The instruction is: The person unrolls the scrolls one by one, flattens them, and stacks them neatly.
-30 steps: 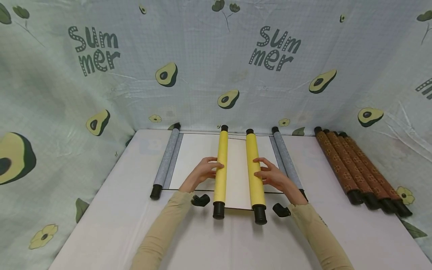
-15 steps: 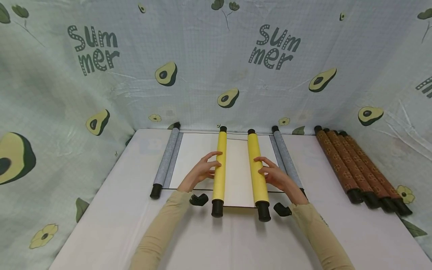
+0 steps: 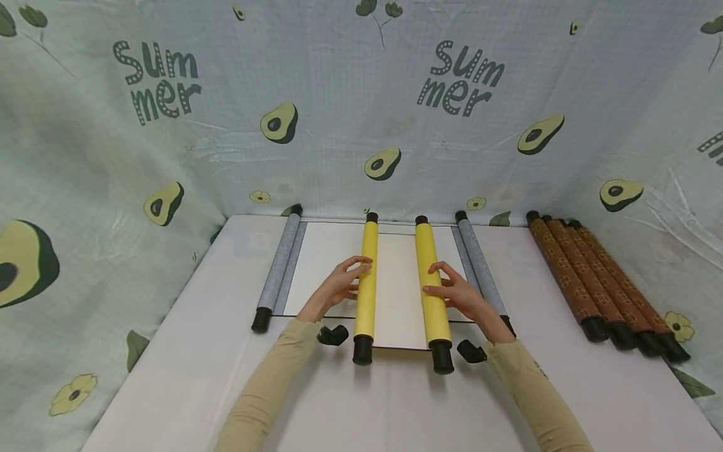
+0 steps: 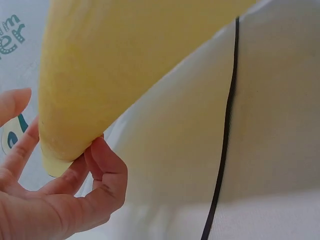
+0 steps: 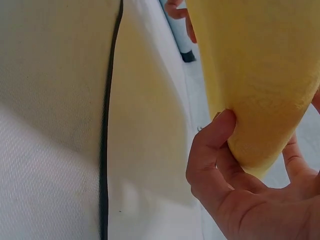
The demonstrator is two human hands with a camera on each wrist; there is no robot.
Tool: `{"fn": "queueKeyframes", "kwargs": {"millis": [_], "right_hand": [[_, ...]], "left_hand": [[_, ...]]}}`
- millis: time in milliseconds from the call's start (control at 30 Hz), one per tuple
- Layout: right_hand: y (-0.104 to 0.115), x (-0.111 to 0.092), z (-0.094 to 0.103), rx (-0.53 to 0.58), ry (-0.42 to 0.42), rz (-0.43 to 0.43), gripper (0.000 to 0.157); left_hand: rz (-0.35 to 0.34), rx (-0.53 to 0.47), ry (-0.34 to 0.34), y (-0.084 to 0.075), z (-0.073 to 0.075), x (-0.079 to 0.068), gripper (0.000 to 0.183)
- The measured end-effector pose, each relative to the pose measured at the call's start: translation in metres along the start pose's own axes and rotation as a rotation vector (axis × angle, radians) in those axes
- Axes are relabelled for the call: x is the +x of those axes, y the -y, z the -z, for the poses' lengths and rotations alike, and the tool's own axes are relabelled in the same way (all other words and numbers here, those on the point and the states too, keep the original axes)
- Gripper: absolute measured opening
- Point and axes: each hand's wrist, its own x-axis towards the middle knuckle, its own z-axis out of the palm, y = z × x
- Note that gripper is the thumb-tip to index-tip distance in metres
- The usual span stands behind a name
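A scroll with two yellow rollers and black end knobs is partly unrolled, its cream sheet [image 3: 401, 282] stretched between them. My left hand [image 3: 337, 284] grips the left yellow roller [image 3: 367, 307] from its outer side. The right yellow roller [image 3: 436, 317] is held likewise by my right hand [image 3: 460, 294], thumb in front and fingers curled round the far side. In the left wrist view, thumb and fingers pinch the lower edge of the yellow roll [image 4: 110, 65]. Beneath the yellow scroll lies a wider white sheet [image 3: 324, 245], with grey rollers at its left [image 3: 277, 270] and right [image 3: 480, 263].
Several brown patterned rolls [image 3: 565, 276] with black ends lie side by side at the right of the white table [image 3: 186, 376]. An avocado-print cloth [image 3: 339, 75] hangs behind and along both sides. A small black device [image 3: 333, 335] sits at each wrist.
Both yellow rollers have moved slightly apart, the left one leftward and the right one rightward, baring more cream sheet. Fingers of both hands have shifted a little. Grey and brown rolls stay put.
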Motion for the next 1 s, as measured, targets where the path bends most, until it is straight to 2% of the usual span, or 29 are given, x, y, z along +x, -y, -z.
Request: {"fn": "queueKeyframes", "kwargs": {"millis": [300,700,1000], "right_hand": [[0.002,0.0,0.004,0.005,-0.003,0.007,0.045],[0.001,0.002,0.012,0.021,0.071,-0.043,0.049],[-0.002,0.004,0.02,0.064,0.135,-0.047,0.042]], "left_hand": [[-0.023,0.051,-0.017,-0.002,0.001,-0.001,0.034],[-0.025,0.073,-0.009,-0.001,0.005,-0.001,0.042],[-0.004,0.085,0.027,-0.001,0.01,-0.002,0.046]]}}
